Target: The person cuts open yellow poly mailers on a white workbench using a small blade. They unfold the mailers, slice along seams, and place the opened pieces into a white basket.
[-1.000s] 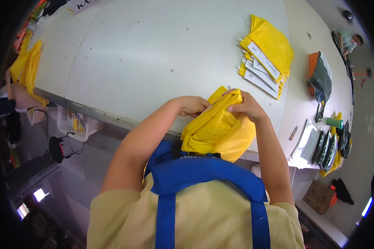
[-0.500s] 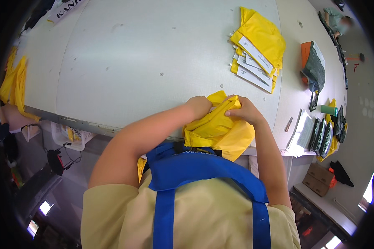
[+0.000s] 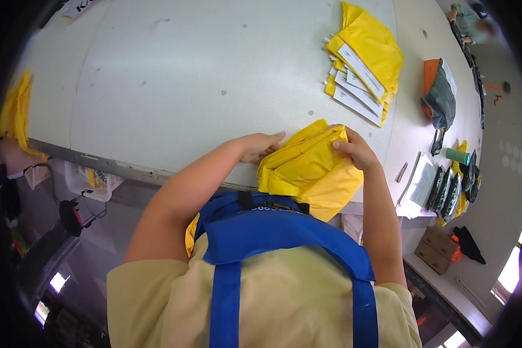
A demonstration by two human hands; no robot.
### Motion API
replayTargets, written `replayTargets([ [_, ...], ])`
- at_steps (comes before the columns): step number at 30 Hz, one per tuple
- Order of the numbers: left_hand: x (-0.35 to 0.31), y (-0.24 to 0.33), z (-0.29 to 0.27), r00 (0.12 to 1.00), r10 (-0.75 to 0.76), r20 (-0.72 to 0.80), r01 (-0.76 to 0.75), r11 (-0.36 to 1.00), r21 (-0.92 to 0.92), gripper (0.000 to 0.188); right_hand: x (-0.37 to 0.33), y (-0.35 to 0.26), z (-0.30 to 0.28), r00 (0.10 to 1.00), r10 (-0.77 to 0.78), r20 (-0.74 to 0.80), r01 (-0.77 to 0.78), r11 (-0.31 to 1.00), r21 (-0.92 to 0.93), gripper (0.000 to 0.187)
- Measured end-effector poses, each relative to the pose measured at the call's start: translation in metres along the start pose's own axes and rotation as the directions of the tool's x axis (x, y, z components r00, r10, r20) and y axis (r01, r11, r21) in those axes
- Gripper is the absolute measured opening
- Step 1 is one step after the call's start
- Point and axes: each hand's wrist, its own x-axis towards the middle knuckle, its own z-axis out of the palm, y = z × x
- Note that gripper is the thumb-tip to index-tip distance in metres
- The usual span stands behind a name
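A bunched, folded piece of yellow cloth [image 3: 298,168] lies over the near table edge in front of my blue apron [image 3: 284,232], its lower part hanging down. My right hand [image 3: 358,152] grips its upper right edge, thumb on top and fingers behind. At the cloth's left side is my left hand [image 3: 256,146], thumb stretched out and fingers apart, some fingertips next to or just behind the fold. Whether those fingertips touch the cloth I cannot tell. Farther right on the table rests a stack of folded yellow cloth pieces [image 3: 380,49] with white printed cards [image 3: 359,72].
On the right stand a dark green packet [image 3: 441,95], a green cylinder [image 3: 458,156], a small cutter [image 3: 402,172], papers [image 3: 417,182] and dark packets [image 3: 443,188]. More yellow cloth [image 3: 16,110] hangs at far left, near another person's arm [image 3: 17,155]. A white basket [image 3: 93,181] sits below the edge.
My left hand has let go of the cloth and drawn left, its fingers opening. The right hand keeps its grip, and the cloth is spread a little wider, up and to the right.
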Motion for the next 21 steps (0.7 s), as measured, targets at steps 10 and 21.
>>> replayTargets([
  [10, -0.025, -0.006, 0.044, 0.973, 0.193, 0.129, -0.212, 0.965, 0.156, 0.048, -0.027, -0.011, 0.015, 0.98, -0.2, 0.003, 0.199, 0.979, 0.036, 0.062],
  [21, -0.024, -0.01, 0.062, 0.95, 0.252, 0.184, -0.269, 0.96, 0.076, 0.042, -0.039, 0.015, 0.004, 0.953, -0.284, -0.106, 0.29, 0.956, 0.049, 0.063],
])
